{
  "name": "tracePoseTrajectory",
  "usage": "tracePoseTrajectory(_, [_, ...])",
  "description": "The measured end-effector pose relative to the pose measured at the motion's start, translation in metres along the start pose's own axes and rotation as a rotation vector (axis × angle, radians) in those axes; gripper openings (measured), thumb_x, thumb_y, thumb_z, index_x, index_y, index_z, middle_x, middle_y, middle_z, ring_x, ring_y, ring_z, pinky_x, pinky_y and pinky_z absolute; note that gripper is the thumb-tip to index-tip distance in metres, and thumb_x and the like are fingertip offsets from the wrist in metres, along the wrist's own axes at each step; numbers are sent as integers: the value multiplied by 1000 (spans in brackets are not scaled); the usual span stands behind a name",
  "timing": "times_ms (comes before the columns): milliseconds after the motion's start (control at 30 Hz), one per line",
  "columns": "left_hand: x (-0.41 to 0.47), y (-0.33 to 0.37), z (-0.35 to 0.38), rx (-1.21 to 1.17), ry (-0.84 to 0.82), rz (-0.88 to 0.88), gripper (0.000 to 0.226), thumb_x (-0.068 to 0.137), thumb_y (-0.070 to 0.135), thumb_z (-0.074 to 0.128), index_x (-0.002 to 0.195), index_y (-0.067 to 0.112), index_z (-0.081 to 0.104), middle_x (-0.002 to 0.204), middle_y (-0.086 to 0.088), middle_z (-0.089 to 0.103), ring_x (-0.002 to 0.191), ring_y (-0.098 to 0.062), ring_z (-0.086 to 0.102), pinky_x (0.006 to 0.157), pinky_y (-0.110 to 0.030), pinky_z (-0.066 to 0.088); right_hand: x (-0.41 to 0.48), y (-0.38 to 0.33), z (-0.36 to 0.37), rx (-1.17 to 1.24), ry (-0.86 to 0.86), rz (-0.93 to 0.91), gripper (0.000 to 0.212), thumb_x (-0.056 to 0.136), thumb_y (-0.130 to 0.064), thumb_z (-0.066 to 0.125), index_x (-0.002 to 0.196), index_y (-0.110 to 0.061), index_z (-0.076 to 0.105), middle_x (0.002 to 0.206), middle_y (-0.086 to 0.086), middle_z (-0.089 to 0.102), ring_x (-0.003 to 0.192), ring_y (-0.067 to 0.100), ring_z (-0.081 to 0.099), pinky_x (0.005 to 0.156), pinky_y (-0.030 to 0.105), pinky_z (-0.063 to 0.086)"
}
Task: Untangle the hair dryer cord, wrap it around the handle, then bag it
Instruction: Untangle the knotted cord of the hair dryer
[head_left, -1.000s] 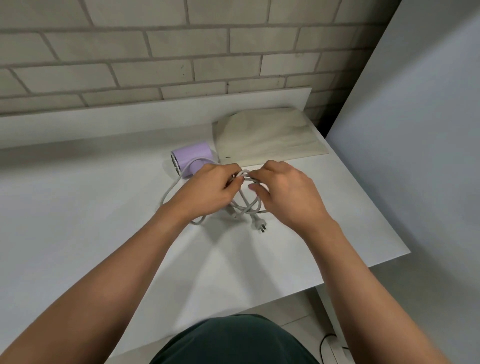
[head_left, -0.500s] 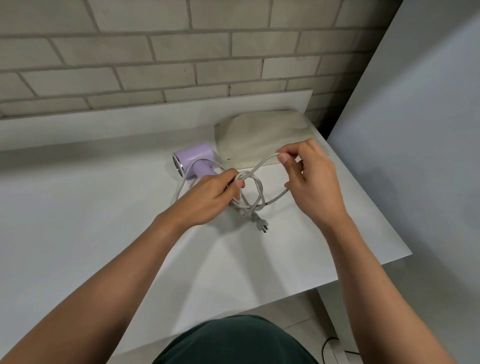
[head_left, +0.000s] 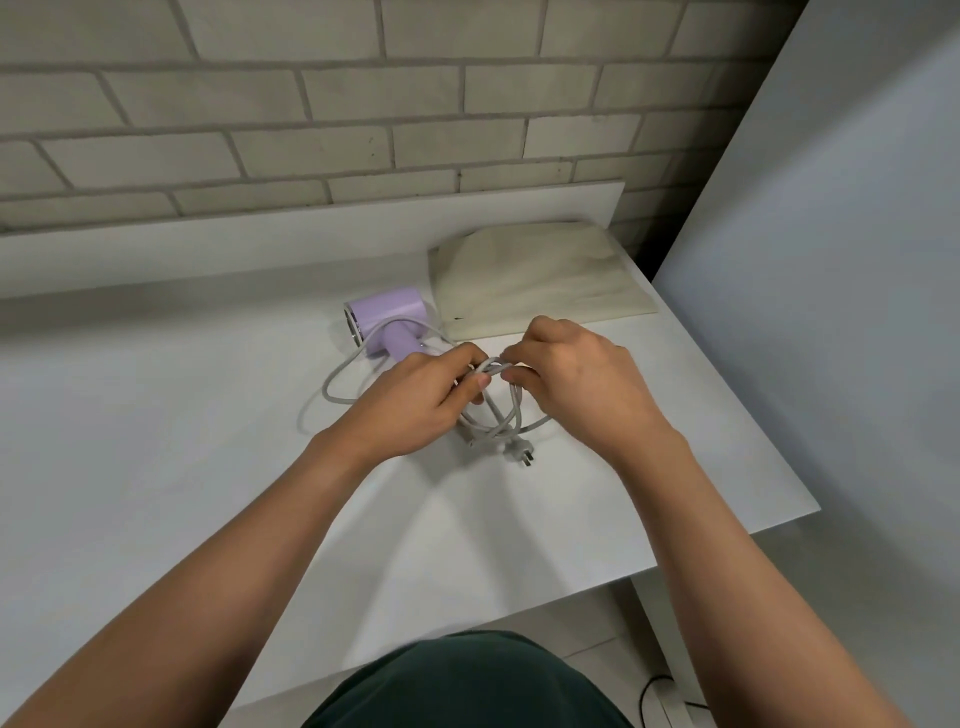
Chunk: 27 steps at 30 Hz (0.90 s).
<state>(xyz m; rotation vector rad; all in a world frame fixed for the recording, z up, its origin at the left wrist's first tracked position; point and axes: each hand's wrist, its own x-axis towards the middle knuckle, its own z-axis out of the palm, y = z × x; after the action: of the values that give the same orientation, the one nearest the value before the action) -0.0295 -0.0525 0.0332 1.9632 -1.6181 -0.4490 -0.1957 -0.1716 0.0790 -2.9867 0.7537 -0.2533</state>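
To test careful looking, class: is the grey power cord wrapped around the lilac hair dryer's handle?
No, the grey power cord sits in loose tangled loops, held by left hand and right hand.

Lilac dryer (head_left: 387, 314), tangled cord (head_left: 337, 400), flat bag (head_left: 540, 280)

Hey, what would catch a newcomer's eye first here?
The left hand and right hand meet over the white table, pinching a tangled grey cord; its plug lies nearer the person. Behind lies a lilac hair dryer, a flat beige bag to its right.
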Motion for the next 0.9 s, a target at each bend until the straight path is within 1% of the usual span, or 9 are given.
tracePoseTrajectory(100, [-3,-1,0,67,-49,29,19,108,42,40,103,28,52,86,16,67,79,-15,63,72,-46,54,0,7,-6,171,115,7,20,100,-45,61,105,-33,76,102,-12,64,91,13,62,67,38,53])
tracePoseTrajectory(200, [-6,-7,1,89,-39,18,20,109,42,36,101,28,49,83,12,63,77,-20,61,72,-48,52,3,9,-16,406,304,6,11,94,-38,73,98,-30,79,93,-13,69,69,-3,53,66,32,50])
tracePoseTrajectory(300, [-12,-11,2,50,4,13,26,107,49,31,106,31,50,89,10,68,81,-20,65,72,-47,54,5,13,-33,601,520,85,9,90,-26,78,97,-21,81,90,-13,71,70,-5,56,69,12,41])
tracePoseTrajectory(400, [-11,-13,-1,71,71,28,25,108,48,30,104,33,48,87,10,68,80,-20,66,68,-47,55,5,19,-31,657,565,213,11,93,-29,76,100,-23,80,90,-17,69,74,-3,58,71,8,40])
tracePoseTrajectory(467, [-8,-12,-3,62,69,26,21,108,47,33,109,32,48,84,10,68,78,-19,65,67,-47,54,5,26,-22,572,519,285,18,97,-34,70,107,-21,78,96,-14,70,82,-3,61,77,12,43])
tracePoseTrajectory(533, [-7,-12,-2,56,46,18,15,107,44,38,113,32,46,83,10,70,77,-18,66,67,-47,54,4,30,-13,352,383,359,28,101,-33,64,122,-18,73,120,-4,69,101,14,67,88,28,48])
tracePoseTrajectory(633, [-6,-13,1,106,-15,-17,13,107,45,39,100,36,45,86,13,70,81,-16,65,69,-46,55,-1,18,-5,174,252,234,49,98,-13,59,146,-14,53,154,0,48,122,31,60,94,44,53])
tracePoseTrajectory(733, [-5,-9,4,140,-13,-37,17,107,43,39,99,32,50,89,16,70,81,-15,64,69,-45,56,-3,-2,0,125,117,-28,54,94,-10,59,147,-23,53,144,-6,56,120,25,54,82,43,58])
tracePoseTrajectory(900, [-6,-6,0,199,9,-51,22,107,45,37,107,31,54,94,17,70,87,-15,64,71,-41,55,0,-3,9,76,15,-70,25,102,-35,60,121,-26,73,111,-5,64,110,20,55,74,39,53])
